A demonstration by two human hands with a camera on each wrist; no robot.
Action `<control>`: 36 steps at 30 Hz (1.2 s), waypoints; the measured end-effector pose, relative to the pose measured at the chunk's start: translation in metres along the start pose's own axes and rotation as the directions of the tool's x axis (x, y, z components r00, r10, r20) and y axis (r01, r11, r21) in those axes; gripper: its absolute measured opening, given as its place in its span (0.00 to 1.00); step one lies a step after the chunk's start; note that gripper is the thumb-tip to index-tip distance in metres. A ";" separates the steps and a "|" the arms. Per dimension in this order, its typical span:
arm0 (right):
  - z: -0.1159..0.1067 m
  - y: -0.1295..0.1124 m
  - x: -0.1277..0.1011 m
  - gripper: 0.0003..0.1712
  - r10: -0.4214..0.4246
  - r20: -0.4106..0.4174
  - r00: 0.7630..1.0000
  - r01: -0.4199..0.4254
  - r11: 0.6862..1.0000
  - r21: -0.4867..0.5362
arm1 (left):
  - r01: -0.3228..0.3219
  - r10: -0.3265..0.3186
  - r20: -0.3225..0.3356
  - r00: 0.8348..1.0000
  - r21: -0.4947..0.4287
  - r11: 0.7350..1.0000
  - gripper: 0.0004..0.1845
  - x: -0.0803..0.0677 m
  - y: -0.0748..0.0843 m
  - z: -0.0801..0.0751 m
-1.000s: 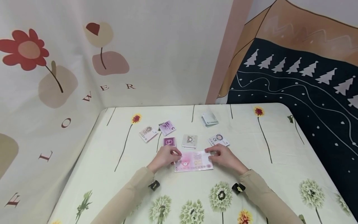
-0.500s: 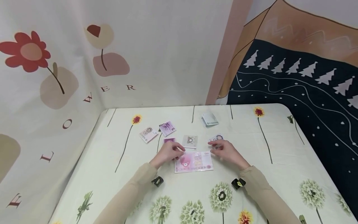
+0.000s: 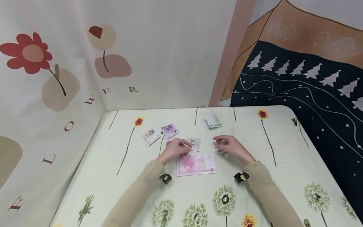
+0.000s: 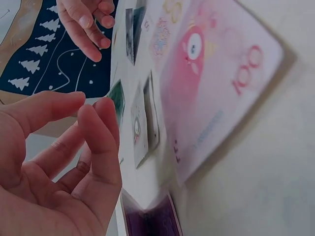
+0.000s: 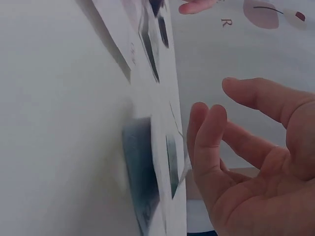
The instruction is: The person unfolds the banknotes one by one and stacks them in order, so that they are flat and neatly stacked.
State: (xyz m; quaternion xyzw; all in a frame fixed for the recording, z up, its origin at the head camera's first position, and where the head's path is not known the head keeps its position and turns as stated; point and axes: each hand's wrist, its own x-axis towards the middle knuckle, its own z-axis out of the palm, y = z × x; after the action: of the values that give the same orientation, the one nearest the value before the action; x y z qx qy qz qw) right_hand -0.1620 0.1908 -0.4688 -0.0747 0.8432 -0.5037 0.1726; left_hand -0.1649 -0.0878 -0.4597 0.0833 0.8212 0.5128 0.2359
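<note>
A pink 100 banknote (image 3: 196,164) lies flat and unfolded on the flowered tablecloth (image 3: 283,157), and shows close up as the pink note (image 4: 216,93) in the left wrist view. My left hand (image 3: 184,146) hovers just beyond its far left corner with fingers loosely curled and holds nothing; it partly covers a folded purple note (image 4: 152,221). My right hand (image 3: 219,142) hangs over a small folded note (image 5: 142,172) beyond the far right corner, fingers relaxed and off the cloth. A folded grey note (image 3: 194,143) lies between the hands.
More folded notes lie farther back: a pink-white one (image 3: 151,136), a purple 5 (image 3: 169,130) and a greenish one (image 3: 213,121). Patterned cloth walls (image 3: 85,78) close off the table at the back and left. The table's right edge (image 3: 317,151) drops to dark fabric.
Both hands let go of the pink note's far edge and moved away from me, the left towards the purple and grey folded notes, the right over the folded note at right. The pink note stays flat.
</note>
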 end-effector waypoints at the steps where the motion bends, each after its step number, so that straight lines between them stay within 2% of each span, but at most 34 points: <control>1: -0.002 -0.001 0.001 0.24 0.004 0.003 1.000 -0.004 1.000 -0.003 | 0.002 -0.002 -0.001 1.000 -0.010 1.000 0.10 0.001 0.001 0.000; 7: -0.014 -0.006 0.007 0.25 0.028 0.007 1.000 -0.028 1.000 -0.013 | 0.018 -0.018 -0.006 1.000 -0.042 0.999 0.12 0.009 0.008 0.003; 10: -0.018 -0.005 0.012 0.25 0.045 0.008 0.999 -0.045 0.999 0.000 | 0.007 -0.007 -0.003 1.000 -0.061 0.998 0.12 0.013 0.011 0.004; 18: -0.029 0.000 0.027 0.26 0.085 -0.005 0.996 -0.085 0.996 -0.039 | -0.022 0.020 -0.023 1.000 -0.101 0.995 0.14 0.024 0.012 0.011; 28: -0.043 0.010 0.049 0.26 0.088 -0.072 0.994 -0.087 0.996 0.009 | 0.000 -0.017 -0.085 0.996 -0.200 0.980 0.20 0.046 0.013 0.024; 36: -0.052 0.014 0.068 0.26 0.057 -0.096 0.994 -0.053 0.998 0.043 | -0.013 -0.013 -0.133 0.991 -0.190 0.982 0.24 0.065 0.016 0.038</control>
State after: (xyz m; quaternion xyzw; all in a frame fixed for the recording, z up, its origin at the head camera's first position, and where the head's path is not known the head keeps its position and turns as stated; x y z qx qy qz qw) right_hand -0.2440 0.2199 -0.4729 -0.0232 0.8419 -0.5188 0.1465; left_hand -0.2058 -0.0253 -0.4787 0.0258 0.7825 0.5933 0.1871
